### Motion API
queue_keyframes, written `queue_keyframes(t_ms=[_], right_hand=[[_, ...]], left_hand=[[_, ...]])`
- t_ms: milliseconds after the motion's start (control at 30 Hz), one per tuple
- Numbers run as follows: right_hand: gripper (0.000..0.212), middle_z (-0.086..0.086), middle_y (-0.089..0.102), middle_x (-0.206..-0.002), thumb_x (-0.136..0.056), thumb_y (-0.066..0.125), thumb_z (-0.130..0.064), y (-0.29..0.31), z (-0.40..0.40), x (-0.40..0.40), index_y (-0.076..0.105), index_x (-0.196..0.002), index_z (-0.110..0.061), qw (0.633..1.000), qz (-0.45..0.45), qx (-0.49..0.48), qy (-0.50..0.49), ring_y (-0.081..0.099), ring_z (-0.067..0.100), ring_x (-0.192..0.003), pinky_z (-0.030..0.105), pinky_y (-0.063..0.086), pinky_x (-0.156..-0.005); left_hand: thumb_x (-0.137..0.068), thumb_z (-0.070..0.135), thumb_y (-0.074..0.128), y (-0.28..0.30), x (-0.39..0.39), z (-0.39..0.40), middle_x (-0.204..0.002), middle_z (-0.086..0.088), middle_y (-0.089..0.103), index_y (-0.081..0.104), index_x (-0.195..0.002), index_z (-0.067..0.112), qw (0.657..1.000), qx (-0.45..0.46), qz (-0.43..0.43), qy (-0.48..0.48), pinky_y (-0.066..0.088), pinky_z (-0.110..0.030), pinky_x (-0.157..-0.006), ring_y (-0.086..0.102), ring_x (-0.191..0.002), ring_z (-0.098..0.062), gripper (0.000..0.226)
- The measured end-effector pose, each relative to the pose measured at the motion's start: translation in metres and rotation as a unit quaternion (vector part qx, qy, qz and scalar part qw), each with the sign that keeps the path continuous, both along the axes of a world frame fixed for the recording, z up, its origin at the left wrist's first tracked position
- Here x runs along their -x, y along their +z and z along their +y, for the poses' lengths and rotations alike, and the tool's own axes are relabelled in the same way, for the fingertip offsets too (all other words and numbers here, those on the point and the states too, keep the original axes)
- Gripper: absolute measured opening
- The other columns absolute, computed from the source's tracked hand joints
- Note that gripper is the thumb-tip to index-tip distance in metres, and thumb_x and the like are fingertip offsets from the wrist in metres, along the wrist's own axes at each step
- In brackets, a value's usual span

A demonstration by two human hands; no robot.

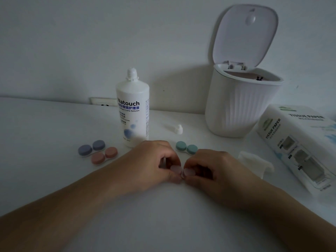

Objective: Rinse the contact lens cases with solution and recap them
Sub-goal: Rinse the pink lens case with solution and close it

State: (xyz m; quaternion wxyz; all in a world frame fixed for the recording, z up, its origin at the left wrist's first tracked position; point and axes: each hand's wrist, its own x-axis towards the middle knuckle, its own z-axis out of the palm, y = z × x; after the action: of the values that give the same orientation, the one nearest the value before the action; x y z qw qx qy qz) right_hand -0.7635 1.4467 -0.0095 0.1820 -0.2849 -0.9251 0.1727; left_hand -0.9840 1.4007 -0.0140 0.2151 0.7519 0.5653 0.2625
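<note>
Head view looking down at a white table (54, 135), dimly lit. Meeting at the middle: left hand (156, 160) and right hand (214, 168), each with fingers curled, pinching 1 cap of a pale pink contact lens case (182, 172). Lying with its long axis left to right, that case, 1 cap toward each hand, caps facing up toward the camera; resting on the table or held just above it, impossible to tell.

Standing upright just behind the left hand: a white Natouch solution bottle (132, 110), nozzle uncovered and pointing up. Lying on its side to the right of the bottle, well apart from it: the bottle's white cap (177, 129).

Sitting to the left of the hands: a purple lens case (91, 147) and a salmon lens case (104, 155), touching side by side, both capped, long axes running from near-left to far-right. Sitting just behind the gap between the hands: a teal lens case (186, 147), capped, long axis running from far-left to near-right.

Standing at the back right: a white ribbed desktop bin (241, 106), lid tipped open. Lying at the right edge: a tissue paper pack (300, 142), with a folded white tissue (254, 160) beside it, near the right hand.
</note>
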Motion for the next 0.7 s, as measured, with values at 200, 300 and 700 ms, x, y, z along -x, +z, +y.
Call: queue_keyframes(t_ms=[200, 300, 700], right_hand=[[0.027, -0.015, 0.056, -0.076, -0.084, 0.066, -0.049, 0.0006, -0.0029, -0.0028, 0.070, -0.105, -0.032, 0.999, 0.042, -0.024, -0.022, 0.057, 0.010, -0.072, 0.019, 0.044, -0.060], [0.023, -0.012, 0.056, -0.072, -0.079, 0.068, -0.052, 0.0019, -0.0033, -0.0026, 0.069, -0.087, -0.031, 0.998, 0.049, -0.034, -0.032, 0.056, 0.011, -0.070, 0.017, 0.041, -0.056], [0.010, -0.011, 0.060, -0.081, -0.082, 0.078, -0.029, 0.0067, -0.0034, -0.0045, 0.073, -0.090, -0.025, 0.998, 0.054, -0.031, 0.010, 0.059, 0.011, -0.072, 0.035, 0.051, -0.063]], left_hand=[[-0.060, 0.046, 0.092, 0.0024, -0.0045, -0.0061, -0.087, 0.024, 0.060, 0.073, -0.081, 0.033, 1.000, 0.003, -0.016, 0.009, 0.039, -0.012, -0.063, 0.055, -0.072, 0.002, 0.030], [-0.060, 0.046, 0.092, 0.0033, -0.0060, -0.0068, -0.089, 0.019, 0.062, 0.074, -0.083, 0.032, 1.000, 0.008, -0.007, 0.003, 0.039, -0.013, -0.064, 0.058, -0.079, -0.002, 0.033], [-0.058, 0.049, 0.092, 0.0033, -0.0058, -0.0069, -0.087, 0.022, 0.063, 0.072, -0.081, 0.035, 1.000, 0.005, -0.011, 0.010, 0.040, -0.010, -0.064, 0.057, -0.076, 0.001, 0.033]])
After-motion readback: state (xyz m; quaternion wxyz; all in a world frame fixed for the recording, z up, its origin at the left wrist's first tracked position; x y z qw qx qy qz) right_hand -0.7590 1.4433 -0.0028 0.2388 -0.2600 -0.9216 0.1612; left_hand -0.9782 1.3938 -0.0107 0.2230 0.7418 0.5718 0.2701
